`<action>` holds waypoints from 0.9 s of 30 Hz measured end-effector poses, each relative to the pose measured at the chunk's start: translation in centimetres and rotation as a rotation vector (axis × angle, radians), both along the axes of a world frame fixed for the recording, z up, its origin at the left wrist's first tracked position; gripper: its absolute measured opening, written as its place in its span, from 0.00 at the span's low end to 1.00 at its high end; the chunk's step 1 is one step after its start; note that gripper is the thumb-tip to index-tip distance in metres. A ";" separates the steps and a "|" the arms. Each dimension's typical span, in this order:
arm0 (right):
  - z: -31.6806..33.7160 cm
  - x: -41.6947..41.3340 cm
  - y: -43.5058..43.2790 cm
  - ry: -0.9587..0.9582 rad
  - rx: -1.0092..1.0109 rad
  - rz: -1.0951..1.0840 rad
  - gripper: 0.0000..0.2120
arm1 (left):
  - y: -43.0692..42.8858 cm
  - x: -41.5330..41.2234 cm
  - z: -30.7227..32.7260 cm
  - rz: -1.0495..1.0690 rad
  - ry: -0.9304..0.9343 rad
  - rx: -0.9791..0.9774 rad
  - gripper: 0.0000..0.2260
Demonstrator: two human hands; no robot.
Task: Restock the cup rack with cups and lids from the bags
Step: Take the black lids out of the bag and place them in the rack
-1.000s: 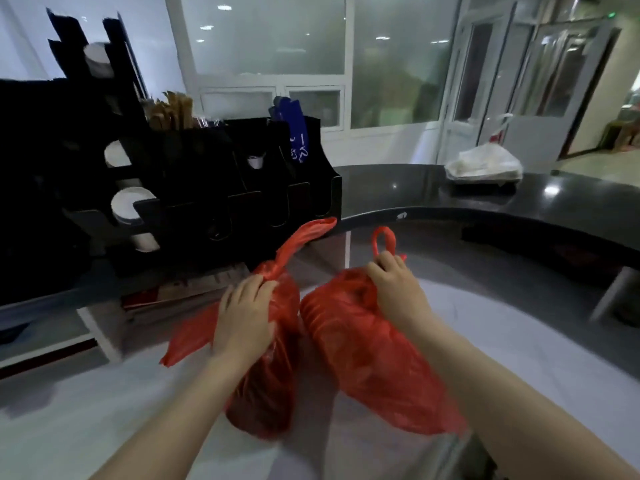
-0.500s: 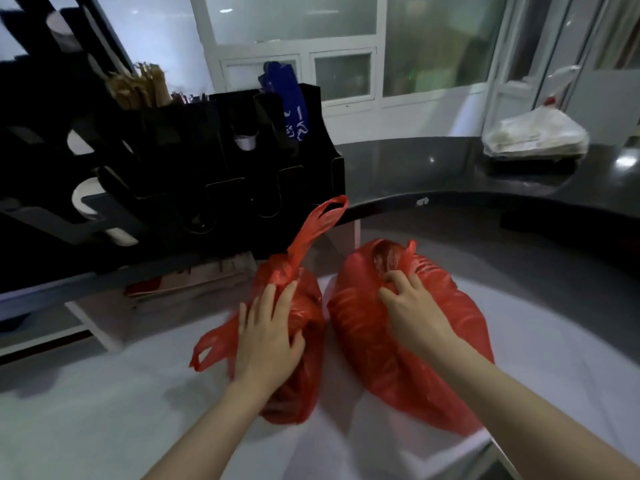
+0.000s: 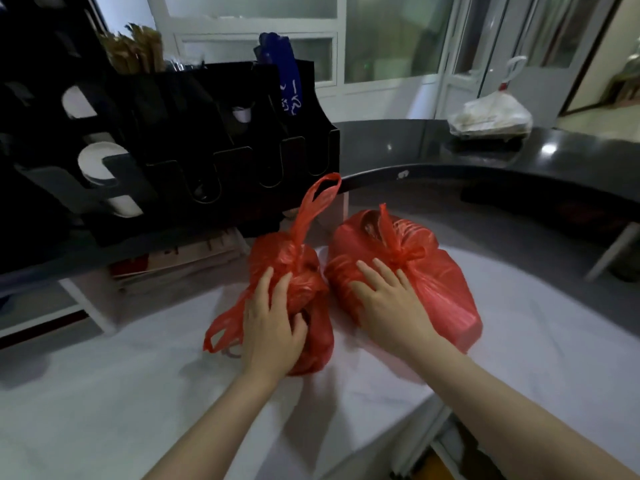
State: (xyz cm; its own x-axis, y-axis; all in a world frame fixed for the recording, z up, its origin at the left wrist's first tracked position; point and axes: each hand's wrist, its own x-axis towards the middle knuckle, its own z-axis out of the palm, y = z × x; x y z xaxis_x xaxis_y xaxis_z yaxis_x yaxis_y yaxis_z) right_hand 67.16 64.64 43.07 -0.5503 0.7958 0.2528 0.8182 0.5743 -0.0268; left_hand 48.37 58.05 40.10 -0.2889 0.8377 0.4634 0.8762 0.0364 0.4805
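Two tied bags are laid side by side: the left bag (image 3: pixel 304 268) is pressed under the flat left hand (image 3: pixel 272 327), the right bag (image 3: pixel 446 285) under the flat right hand (image 3: pixel 388 303). The cup rack (image 3: pixel 207 133) is seen at ten o'clock, nearer the left hand.

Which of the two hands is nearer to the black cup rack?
Left. The left hand rests on the smaller red bag in front of the cup rack; the right hand lies on the larger red bag, farther right.
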 end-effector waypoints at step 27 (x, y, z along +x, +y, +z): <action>-0.5 -7.3 1.1 0.247 0.001 -0.119 0.09 | 3.4 -13.7 2.6 -0.006 0.071 -0.295 0.08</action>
